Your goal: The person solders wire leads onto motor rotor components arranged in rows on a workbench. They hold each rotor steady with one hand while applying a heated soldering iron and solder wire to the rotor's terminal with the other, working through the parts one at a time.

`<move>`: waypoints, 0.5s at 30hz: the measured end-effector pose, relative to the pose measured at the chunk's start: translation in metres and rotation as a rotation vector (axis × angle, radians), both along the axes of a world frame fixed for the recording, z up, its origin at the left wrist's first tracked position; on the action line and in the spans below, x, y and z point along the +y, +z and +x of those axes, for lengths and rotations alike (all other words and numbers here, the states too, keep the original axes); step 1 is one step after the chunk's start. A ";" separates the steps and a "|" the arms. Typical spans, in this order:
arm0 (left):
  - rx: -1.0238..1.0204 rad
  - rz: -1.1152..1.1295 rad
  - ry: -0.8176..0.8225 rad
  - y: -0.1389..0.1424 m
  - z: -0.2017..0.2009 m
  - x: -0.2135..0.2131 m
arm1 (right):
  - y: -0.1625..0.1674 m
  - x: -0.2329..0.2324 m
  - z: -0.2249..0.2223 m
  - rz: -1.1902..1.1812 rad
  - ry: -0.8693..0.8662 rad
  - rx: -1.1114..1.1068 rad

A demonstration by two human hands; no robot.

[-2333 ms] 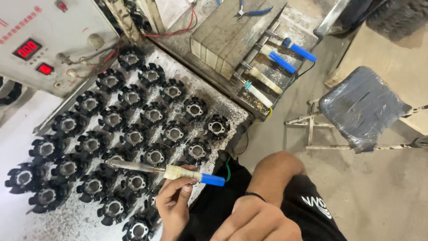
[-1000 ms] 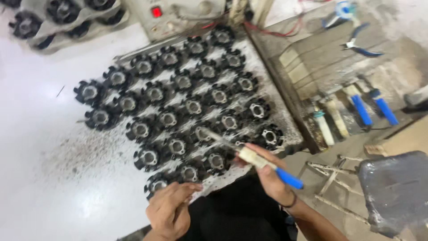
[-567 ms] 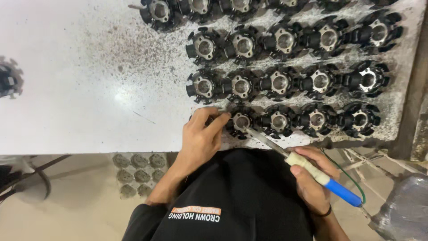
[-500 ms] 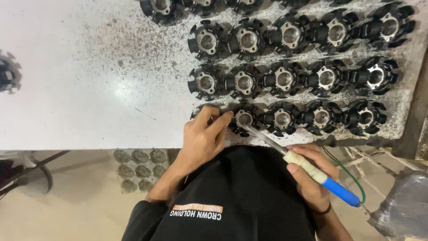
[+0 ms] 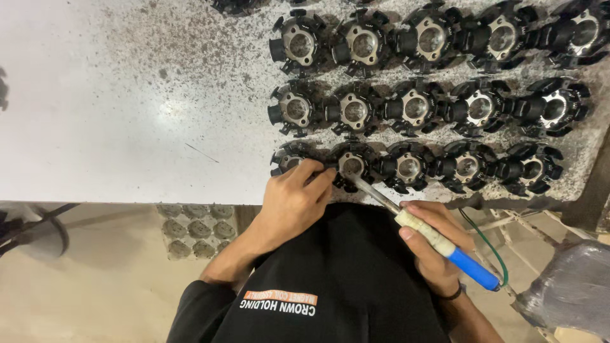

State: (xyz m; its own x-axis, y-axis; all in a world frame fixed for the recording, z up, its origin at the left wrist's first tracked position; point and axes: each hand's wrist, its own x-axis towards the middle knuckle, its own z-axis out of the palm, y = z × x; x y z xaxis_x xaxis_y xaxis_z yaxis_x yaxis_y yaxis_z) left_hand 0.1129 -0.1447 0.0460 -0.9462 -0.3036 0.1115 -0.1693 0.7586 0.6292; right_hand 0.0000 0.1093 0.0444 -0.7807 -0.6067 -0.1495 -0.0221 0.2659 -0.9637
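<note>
Hands barely moved since the earlier frame: left hand [image 5: 293, 202] still pinches the nearest black motor part [image 5: 351, 166] at the worktop [image 5: 127, 114] edge, right hand [image 5: 438, 244] still grips the soldering iron [image 5: 419, 225] (tip on that part). More black parts [image 5: 413, 108] in rows beyond the hands.

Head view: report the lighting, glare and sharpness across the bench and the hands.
Head view: bright even light; a soft glare patch whitens the white bench top, with dark specks plain around the black round parts. The left hand, the right hand and the soldering iron look sharp. The floor below the bench edge is dimmer, and the wrapped seat at the lower right corner is soft.
</note>
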 end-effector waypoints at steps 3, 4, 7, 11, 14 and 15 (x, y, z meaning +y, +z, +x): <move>-0.067 0.010 -0.046 0.004 -0.004 -0.001 | -0.001 -0.001 -0.005 -0.016 0.008 -0.084; -0.087 0.012 -0.062 0.006 -0.005 -0.001 | -0.001 -0.001 -0.007 -0.018 0.010 -0.119; -0.118 -0.060 -0.118 0.014 -0.004 -0.003 | -0.001 0.000 -0.010 -0.062 -0.002 -0.305; -0.119 0.063 -0.078 0.016 -0.004 -0.006 | -0.001 0.001 -0.010 -0.038 0.097 -0.132; -0.087 0.091 -0.044 0.011 -0.006 -0.003 | -0.002 0.002 -0.009 -0.070 0.087 -0.094; -0.092 0.078 -0.037 0.010 -0.005 -0.002 | -0.003 0.002 -0.008 -0.104 0.039 -0.122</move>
State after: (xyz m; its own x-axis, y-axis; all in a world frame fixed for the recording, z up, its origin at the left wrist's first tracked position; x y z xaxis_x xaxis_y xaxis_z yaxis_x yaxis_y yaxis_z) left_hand 0.1081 -0.1464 0.0560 -0.9622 -0.2723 0.0009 -0.2016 0.7147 0.6697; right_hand -0.0083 0.1109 0.0415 -0.7360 -0.6536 -0.1764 0.0884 0.1656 -0.9822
